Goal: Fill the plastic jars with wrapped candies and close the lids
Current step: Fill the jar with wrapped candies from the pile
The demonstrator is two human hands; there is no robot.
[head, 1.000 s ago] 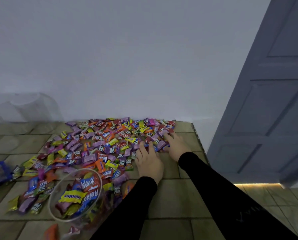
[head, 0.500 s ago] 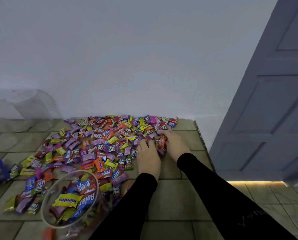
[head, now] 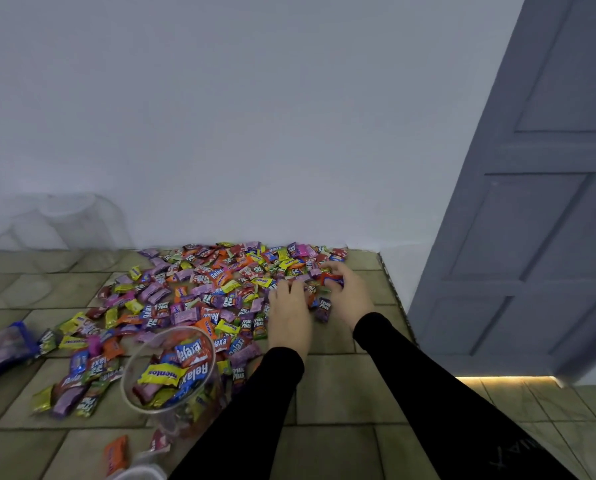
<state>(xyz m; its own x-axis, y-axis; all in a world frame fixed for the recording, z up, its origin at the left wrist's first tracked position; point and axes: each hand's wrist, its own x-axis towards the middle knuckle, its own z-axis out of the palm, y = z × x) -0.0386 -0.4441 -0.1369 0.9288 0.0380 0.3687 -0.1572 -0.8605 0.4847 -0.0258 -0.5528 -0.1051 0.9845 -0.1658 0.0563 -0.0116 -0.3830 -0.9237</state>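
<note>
A wide pile of wrapped candies in many colours lies on the tiled floor against the wall. A clear plastic jar stands open at the near left, part filled with candies. My left hand lies palm down on the right edge of the pile, its fingers curled into the wrappers. My right hand sits just to its right, fingers closed around a few candies, a red one showing at the fingertips. Between the two hands candies are bunched together.
More clear empty jars stand by the wall at far left. A blue candy bag lies at the left edge. A white lid shows at the bottom edge. A grey door stands at right, past the step edge.
Both hands drew together at the right end of the pile, raking candies between them. My right hand curled its fingers around some. The camera view shifted a little.
</note>
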